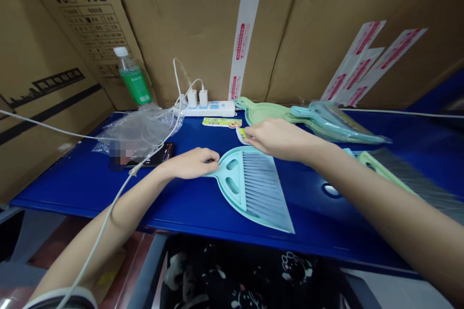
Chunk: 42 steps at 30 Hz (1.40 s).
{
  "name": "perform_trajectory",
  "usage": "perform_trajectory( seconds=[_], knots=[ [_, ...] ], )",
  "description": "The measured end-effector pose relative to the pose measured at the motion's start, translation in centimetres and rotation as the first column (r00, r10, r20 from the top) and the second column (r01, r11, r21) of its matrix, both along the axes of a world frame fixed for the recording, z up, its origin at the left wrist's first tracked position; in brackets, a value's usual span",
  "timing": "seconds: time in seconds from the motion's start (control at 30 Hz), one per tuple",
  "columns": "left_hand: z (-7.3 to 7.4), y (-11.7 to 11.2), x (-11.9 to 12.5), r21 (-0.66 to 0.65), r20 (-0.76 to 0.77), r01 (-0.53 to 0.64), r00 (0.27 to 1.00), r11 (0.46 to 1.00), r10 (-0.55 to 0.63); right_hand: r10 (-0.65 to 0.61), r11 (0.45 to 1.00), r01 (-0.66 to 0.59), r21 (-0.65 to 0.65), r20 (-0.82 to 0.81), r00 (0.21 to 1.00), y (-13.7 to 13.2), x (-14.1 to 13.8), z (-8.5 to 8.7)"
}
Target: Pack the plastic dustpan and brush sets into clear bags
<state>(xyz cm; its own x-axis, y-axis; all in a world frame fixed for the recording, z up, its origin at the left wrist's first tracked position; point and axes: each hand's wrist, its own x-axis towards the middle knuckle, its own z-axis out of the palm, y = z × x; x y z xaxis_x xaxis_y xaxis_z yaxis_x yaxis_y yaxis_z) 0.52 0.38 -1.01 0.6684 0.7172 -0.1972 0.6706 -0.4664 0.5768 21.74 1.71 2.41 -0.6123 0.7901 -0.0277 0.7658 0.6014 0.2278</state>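
A light-blue dustpan lies on the blue table, its handle pointing left. Nested on it is a matching hand brush with grey-blue bristles fanned to the right. My left hand is closed around the handle end; whether it grips one handle or both is hidden. Beyond the dustpan, my right hand pinches a small white and yellow-green label between thumb and fingers. Just behind it, a flat yellow-green printed card strip lies on the table.
Green and bagged blue dustpans lie at the back right. More brushes sit under my right forearm. A power strip, green-labelled bottle, plastic bags and phone stand left; a white cable crosses my left arm.
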Motion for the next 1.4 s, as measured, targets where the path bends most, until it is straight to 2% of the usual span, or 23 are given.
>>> perform_trajectory(
  seconds=[0.13, 0.23, 0.37, 0.53, 0.57, 0.6, 0.63, 0.73, 0.8, 0.87, 0.97, 1.13, 1.27, 1.4],
  knots=[
    [0.2, -0.1, 0.0, -0.012, -0.004, 0.002, 1.000, 1.000, -0.002, 0.013, 0.992, -0.025, -0.121, -0.102, 0.995, -2.1, 1.7, -0.3],
    [0.3, -0.1, 0.0, -0.017, -0.011, 0.005, 1.000, 1.000, -0.005, 0.038, 0.965, -0.097, -0.245, -0.234, 0.971, -3.1, 2.8, -0.6],
    [0.3, -0.1, 0.0, -0.011, 0.000, 0.022, 1.000, 1.000, -0.022, 0.063, 0.879, -0.239, -0.412, -0.397, 0.916, -4.2, 3.3, -0.7],
    [0.2, -0.1, -0.1, -0.021, 0.003, 0.027, 1.000, 0.999, -0.027, 0.046, 0.739, -0.347, -0.578, -0.471, 0.881, -5.2, 3.1, -0.5],
    [0.2, -0.1, -0.1, -0.023, 0.003, 0.026, 1.000, 0.999, -0.026, 0.031, 0.726, -0.349, -0.593, -0.478, 0.878, -5.2, 3.2, -0.5],
    [0.2, -0.1, -0.1, -0.025, 0.003, 0.027, 1.000, 0.999, -0.027, 0.019, 0.738, -0.337, -0.585, -0.481, 0.876, -5.2, 3.4, -0.5],
    [0.2, -0.1, -0.1, -0.027, 0.003, 0.028, 1.000, 0.999, -0.028, 0.011, 0.776, -0.309, -0.550, -0.478, 0.879, -5.1, 3.6, -0.6],
    [0.3, -0.1, 0.0, -0.034, 0.007, 0.029, 1.000, 0.999, -0.029, 0.029, 0.927, -0.176, -0.332, -0.405, 0.914, -4.7, 4.6, -1.7],
    [0.3, -0.1, 0.0, -0.038, 0.006, 0.027, 1.000, 0.999, -0.027, 0.034, 0.965, -0.111, -0.239, -0.305, 0.952, -4.5, 5.1, -2.8],
    [0.4, -0.1, 0.0, -0.037, 0.003, 0.029, 1.000, 0.999, -0.029, 0.014, 0.976, -0.062, -0.209, -0.224, 0.974, -4.5, 5.2, -3.8],
    [0.4, -0.1, 0.0, -0.031, 0.002, 0.036, 0.999, 0.999, -0.036, 0.033, 0.981, -0.072, -0.179, -0.213, 0.977, -4.7, 5.1, -4.7],
    [0.4, -0.1, 0.0, -0.024, 0.004, 0.036, 0.999, 0.999, -0.036, 0.049, 0.970, -0.113, -0.215, -0.282, 0.958, -5.0, 4.8, -4.4],
    [0.4, -0.1, -0.1, -0.021, 0.006, 0.044, 0.999, 0.999, -0.043, 0.027, 0.957, -0.100, -0.271, -0.261, 0.965, -4.9, 4.8, -4.2],
    [0.3, -0.1, -0.1, -0.021, 0.004, 0.040, 0.999, 0.999, -0.040, 0.044, 0.954, -0.131, -0.271, -0.303, 0.952, -4.6, 5.3, -4.4]
  ],
)
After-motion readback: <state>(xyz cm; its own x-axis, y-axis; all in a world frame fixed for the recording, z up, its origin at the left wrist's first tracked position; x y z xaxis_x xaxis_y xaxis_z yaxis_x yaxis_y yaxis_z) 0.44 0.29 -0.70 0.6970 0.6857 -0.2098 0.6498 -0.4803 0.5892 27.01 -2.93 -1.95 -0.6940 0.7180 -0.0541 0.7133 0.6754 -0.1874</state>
